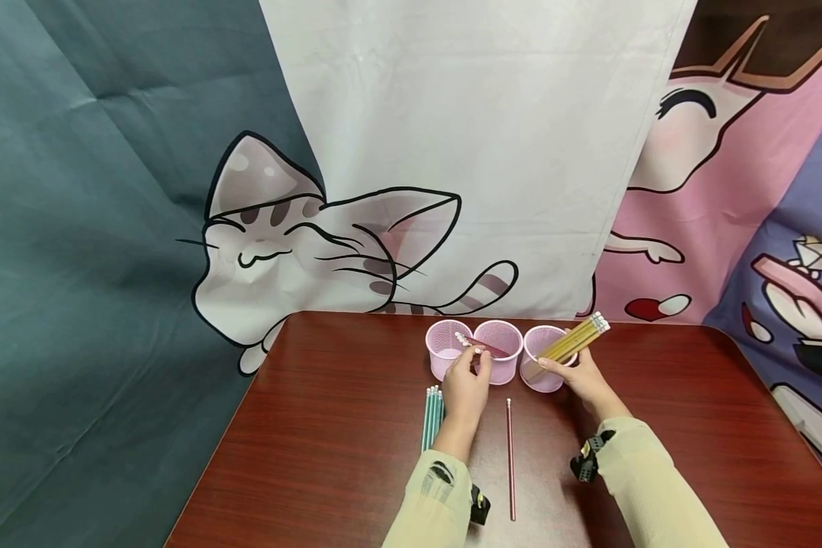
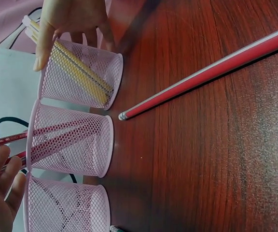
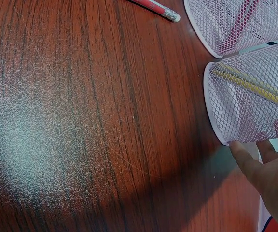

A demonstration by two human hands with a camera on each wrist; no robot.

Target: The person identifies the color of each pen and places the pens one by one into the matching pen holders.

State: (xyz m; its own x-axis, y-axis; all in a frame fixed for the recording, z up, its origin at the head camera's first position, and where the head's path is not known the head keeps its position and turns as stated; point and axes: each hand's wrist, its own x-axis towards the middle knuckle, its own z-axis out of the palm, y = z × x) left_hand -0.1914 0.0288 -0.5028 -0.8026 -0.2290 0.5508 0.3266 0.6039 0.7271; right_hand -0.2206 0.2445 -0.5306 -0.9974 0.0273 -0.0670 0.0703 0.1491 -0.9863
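Observation:
Three pink mesh pencil cups stand side by side. Red pencils (image 2: 57, 145) lean inside the middle cup (image 1: 505, 373), their eraser ends toward the left cup (image 1: 441, 365). At those upper ends, my left hand (image 1: 466, 388) pinches a red pencil between thumb and fingertips. My right hand (image 1: 585, 384) grips the right cup (image 3: 250, 96) at its outer side, thumb near the rim. Yellow pencils (image 1: 575, 339) lean in that cup, erasers up and to the right. One red pencil (image 1: 510, 457) lies alone on the table in front of the cups.
Several green pencils (image 1: 431, 418) lie together on the table, partly hidden behind the left forearm. The reddish-brown wooden table (image 1: 315, 426) ends just behind the cups. A printed cloth (image 1: 507, 152) with cartoon figures hangs beyond it.

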